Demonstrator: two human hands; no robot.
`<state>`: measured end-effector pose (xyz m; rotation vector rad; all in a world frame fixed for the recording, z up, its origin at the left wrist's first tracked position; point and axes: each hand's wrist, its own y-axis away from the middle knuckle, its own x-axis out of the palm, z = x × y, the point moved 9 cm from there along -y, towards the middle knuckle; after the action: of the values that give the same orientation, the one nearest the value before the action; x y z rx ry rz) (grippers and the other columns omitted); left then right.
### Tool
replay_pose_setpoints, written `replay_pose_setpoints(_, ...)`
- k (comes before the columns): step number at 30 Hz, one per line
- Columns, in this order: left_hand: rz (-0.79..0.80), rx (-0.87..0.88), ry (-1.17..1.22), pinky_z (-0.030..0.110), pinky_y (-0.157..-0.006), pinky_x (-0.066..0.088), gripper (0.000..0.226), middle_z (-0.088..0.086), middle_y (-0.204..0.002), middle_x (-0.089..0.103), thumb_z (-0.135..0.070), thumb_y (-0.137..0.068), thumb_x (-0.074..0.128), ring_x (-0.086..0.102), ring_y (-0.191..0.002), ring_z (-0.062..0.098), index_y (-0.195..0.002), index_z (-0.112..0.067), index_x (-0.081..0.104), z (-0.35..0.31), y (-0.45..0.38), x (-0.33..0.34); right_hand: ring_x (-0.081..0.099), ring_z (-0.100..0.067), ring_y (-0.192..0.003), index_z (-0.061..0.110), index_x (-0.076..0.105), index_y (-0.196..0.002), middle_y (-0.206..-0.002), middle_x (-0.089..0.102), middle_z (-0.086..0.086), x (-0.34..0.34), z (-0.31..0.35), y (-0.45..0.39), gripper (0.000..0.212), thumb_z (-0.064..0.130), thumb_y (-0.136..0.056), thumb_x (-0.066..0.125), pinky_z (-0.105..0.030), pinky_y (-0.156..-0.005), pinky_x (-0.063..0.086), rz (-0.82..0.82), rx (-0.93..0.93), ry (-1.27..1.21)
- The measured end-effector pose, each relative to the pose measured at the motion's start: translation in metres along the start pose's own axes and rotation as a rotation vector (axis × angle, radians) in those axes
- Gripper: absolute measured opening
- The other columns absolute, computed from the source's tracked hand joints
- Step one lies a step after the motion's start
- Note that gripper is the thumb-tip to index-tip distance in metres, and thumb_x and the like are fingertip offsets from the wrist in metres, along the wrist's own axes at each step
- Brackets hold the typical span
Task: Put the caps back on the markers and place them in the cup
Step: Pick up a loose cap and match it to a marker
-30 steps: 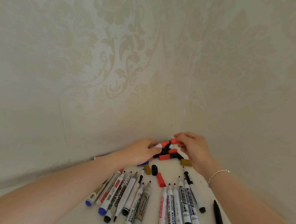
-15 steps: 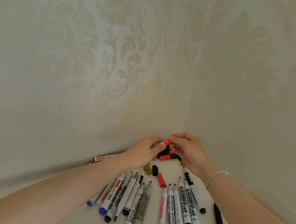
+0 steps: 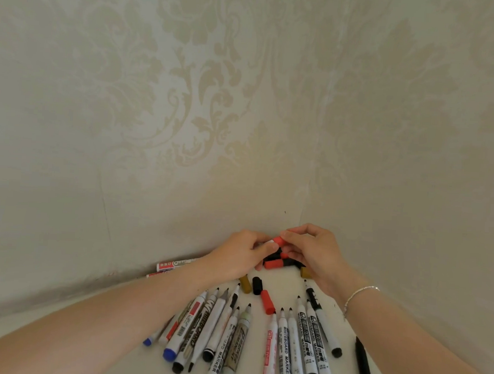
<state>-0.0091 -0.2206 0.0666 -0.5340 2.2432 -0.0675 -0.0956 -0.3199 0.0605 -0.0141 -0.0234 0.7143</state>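
Note:
My left hand grips a white marker, its body mostly hidden in the fingers. My right hand pinches a red cap that sits on that marker's tip. Beneath the hands lies a small pile of loose red and black caps. Nearer to me on the white table lie a gold cap, a black cap and a red cap. Several uncapped whiteboard markers lie in rows with their tips pointing away. No cup is in view.
Two capped markers lie against the wall at the left, behind my left forearm. A black pen lies at the right edge of the table. Patterned wallpaper walls meet in a corner just behind the hands.
The right hand brought the red cap leftward to the marker tip held by the left hand; the gap between cap and marker has closed and the two hands now meet.

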Motion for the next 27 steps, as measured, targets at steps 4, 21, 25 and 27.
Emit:
replay_pose_setpoints(4,0.067,-0.038,-0.062,0.028,-0.062,0.046,0.029,-0.003,-0.072,0.061,-0.038,-0.102,0.042,0.055,-0.059,0.010,-0.101,-0.018,0.063,-0.001,-0.004,-0.001,0.062,-0.015,-0.062,0.001,0.063,-0.089,-0.075,0.068,-0.013,0.001,0.000,-0.004,0.006,0.004,-0.085,0.067,-0.028,-0.067,0.054,0.002,-0.009,-0.008)
replay_pose_setpoints(21,0.430,-0.221,-0.976,0.030,-0.067,0.043,0.025,0.002,-0.099,0.063,-0.024,-0.083,0.068,0.057,-0.085,0.020,-0.104,-0.015,0.061,0.073,0.023,-0.036,0.047,-0.016,-0.059,0.011,0.061,-0.097,-0.076,0.057,-0.008,-0.025,-0.047,-0.016,0.021,-0.005,-0.085,0.053,-0.026,-0.053,0.037,-0.036,0.055,0.600)
replay_pose_setpoints(25,0.445,-0.239,-1.024,0.029,-0.065,0.042,0.020,0.004,-0.098,0.066,-0.025,-0.081,0.072,0.055,-0.079,0.019,-0.093,-0.015,0.060,0.071,0.023,-0.030,0.055,-0.019,-0.079,0.014,0.065,-0.099,-0.100,0.062,-0.010,-0.018,-0.049,-0.017,0.025,-0.004,-0.085,0.053,-0.023,-0.058,0.040,-0.012,0.024,0.723)
replay_pose_setpoints(27,0.473,-0.259,-1.041,0.029,-0.066,0.045,0.020,0.003,-0.095,0.065,-0.025,-0.080,0.073,0.058,-0.080,0.019,-0.087,-0.018,0.056,0.072,0.023,-0.027,0.056,-0.020,-0.085,0.014,0.065,-0.099,-0.106,0.063,-0.011,-0.015,-0.051,-0.017,0.026,-0.004,-0.085,0.052,-0.022,-0.060,0.040,0.003,0.016,0.750)
